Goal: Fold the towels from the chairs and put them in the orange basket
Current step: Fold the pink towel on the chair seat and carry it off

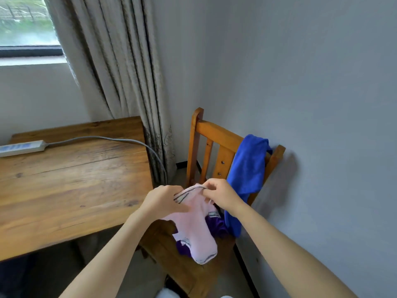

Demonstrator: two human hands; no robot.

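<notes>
Now, pink towel (194,220) in both hands (163,200) (223,195)

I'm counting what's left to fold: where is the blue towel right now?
In the head view, the blue towel hangs over the right end of the backrest of the wooden chair, by the wall, just beyond the right hand.

Left of my left hand (163,201) stands a worn wooden table (64,179). A white power strip (21,148) lies at its far left, and a grey cable (107,138) trails off its right edge. Beyond both hands a beige pleated curtain (120,72) hangs beside a window (25,22) that shows daylight and greenery. Just behind my right hand (221,194) a wooden chair (214,134) backs onto a pale grey wall (311,72). Below my left forearm the floor (141,274) is grey.
</notes>
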